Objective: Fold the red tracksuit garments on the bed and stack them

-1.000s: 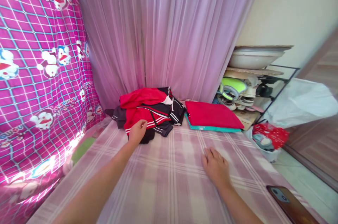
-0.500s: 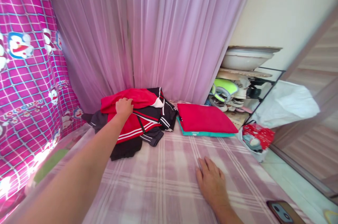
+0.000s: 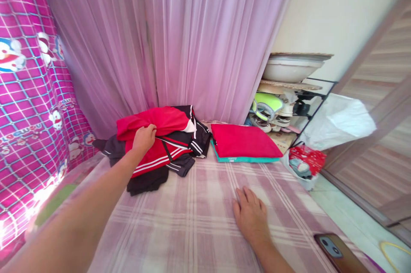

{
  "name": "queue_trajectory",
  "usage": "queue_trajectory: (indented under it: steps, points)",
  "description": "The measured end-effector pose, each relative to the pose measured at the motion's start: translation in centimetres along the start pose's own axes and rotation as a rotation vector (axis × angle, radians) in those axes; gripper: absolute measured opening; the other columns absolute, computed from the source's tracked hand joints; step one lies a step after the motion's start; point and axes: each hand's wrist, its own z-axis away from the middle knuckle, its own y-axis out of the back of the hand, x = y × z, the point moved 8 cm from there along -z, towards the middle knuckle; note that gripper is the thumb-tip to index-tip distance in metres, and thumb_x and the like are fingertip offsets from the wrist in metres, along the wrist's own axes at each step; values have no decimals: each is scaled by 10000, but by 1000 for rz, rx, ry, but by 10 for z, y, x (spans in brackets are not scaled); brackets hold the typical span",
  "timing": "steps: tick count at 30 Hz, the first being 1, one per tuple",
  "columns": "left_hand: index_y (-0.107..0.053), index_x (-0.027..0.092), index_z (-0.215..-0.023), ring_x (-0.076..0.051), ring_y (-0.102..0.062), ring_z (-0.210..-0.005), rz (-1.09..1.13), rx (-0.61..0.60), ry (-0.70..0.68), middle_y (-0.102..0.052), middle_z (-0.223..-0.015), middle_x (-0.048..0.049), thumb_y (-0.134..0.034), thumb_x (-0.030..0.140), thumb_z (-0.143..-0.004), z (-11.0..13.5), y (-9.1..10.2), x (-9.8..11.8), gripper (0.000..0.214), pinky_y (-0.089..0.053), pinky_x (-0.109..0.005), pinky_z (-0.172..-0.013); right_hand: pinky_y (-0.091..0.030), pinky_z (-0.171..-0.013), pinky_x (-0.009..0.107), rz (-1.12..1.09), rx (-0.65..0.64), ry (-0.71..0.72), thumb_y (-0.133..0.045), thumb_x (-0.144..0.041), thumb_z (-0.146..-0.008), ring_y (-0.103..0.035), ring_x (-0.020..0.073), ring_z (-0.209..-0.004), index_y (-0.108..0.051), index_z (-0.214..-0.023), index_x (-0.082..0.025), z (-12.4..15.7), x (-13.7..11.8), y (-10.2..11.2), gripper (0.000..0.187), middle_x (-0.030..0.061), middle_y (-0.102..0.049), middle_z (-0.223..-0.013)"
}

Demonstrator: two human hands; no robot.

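At the far left of the bed lies a loose heap of clothes. On top is a red garment (image 3: 157,118) with black parts and white stripes, and my left hand (image 3: 144,137) pinches its cloth near the middle. Black and dark grey clothes (image 3: 149,184) stick out from under it. My right hand (image 3: 252,215) rests flat on the plaid bed sheet (image 3: 173,221), fingers stretched out and holding nothing. Beyond it sits a folded red cloth (image 3: 245,141) stacked on a folded teal one (image 3: 247,160), to the right of the heap.
Purple curtains (image 3: 180,41) hang behind the bed, and a pink patterned cloth (image 3: 32,93) hangs at the left. A phone (image 3: 340,253) lies near the right edge. Past that edge stand a rack (image 3: 316,123) with basins and shoes, and a bag (image 3: 306,163) of items.
My left hand has come slightly nearer, drawing up the red cloth at its fingers. The whole scene has shifted a little to the left. My right hand still lies on the sheet.
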Motion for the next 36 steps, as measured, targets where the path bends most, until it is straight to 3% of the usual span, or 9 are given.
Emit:
queue_trajectory:
  steps: [3, 6, 9, 12, 17, 22, 27, 32, 36]
  points:
    - [-630, 190, -1062, -270, -652, -928, 84, 90, -24, -718, -951, -114, -344, 310, -951, 34, 9, 7, 329, -464, -380, -882, -333, -1057, 465, -14, -6, -7, -442, -268, -937, -509, 296, -1290, -649, -1269, -194, -1, -2, 1, 398, 158, -592, -1372]
    - [-639, 207, -988, -266, -651, -890, 175, 131, -78, -716, -901, -103, -360, 339, -940, 83, 9, 20, 312, -473, -390, -866, -327, -1054, 455, -6, -15, -20, -444, -279, -942, -507, 284, -1289, -647, -1271, -204, -2, -3, 4, 394, 151, -589, -1380]
    - [-648, 217, -946, -261, -656, -871, 291, 91, -136, -714, -870, -94, -395, 354, -922, 143, -1, 37, 289, -491, -390, -832, -326, -1049, 445, -10, -35, -30, -444, -283, -947, -506, 274, -1289, -642, -1279, -200, -3, -4, 7, 395, 147, -584, -1387]
    - [-651, 229, -916, -242, -672, -825, 426, 28, -70, -719, -830, -72, -412, 359, -912, 199, -13, 44, 271, -514, -377, -798, -326, -1045, 433, -22, -65, -43, -442, -272, -947, -504, 261, -1294, -636, -1291, -190, -4, -5, 10, 403, 144, -582, -1394]
    - [-668, 266, -911, -273, -689, -817, 564, -51, 36, -729, -832, -67, -430, 388, -893, 258, -15, 56, 268, -537, -422, -773, -333, -1042, 429, -61, -69, -72, -451, -278, -945, -504, 255, -1299, -638, -1296, -194, -5, -6, 17, 407, 141, -576, -1409]
    - [-689, 286, -891, -289, -688, -823, 536, -128, 13, -733, -831, -75, -465, 407, -868, 273, -7, 71, 255, -533, -435, -775, -365, -1050, 410, -166, -41, -76, -472, -252, -932, -539, 251, -1270, -682, -1229, -173, -6, -1, 20, 372, 142, -614, -1365]
    - [-686, 215, -930, -253, -682, -831, 429, -153, -24, -740, -853, -81, -426, 381, -901, 271, -4, 76, 311, -521, -394, -794, -450, -997, 335, -466, 79, -69, -455, -199, -871, -665, 215, -1058, -764, -995, -166, 6, 14, 20, 335, 110, -742, -1122]
    - [-681, 207, -964, -252, -685, -868, 316, -129, -113, -746, -900, -83, -421, 420, -939, 272, -2, 82, 337, -525, -382, -811, -533, -885, 356, -857, 186, -176, -459, -355, -836, -705, 238, -945, -778, -922, -220, 25, 34, 13, 358, 68, -778, -980]
    - [-679, 199, -959, -257, -689, -870, 253, -99, -168, -740, -888, -93, -420, 434, -950, 273, 1, 88, 350, -533, -386, -822, -546, -824, 366, -1012, 187, -299, -474, -436, -803, -717, 256, -842, -778, -903, -195, 23, 42, 9, 401, 80, -780, -874]
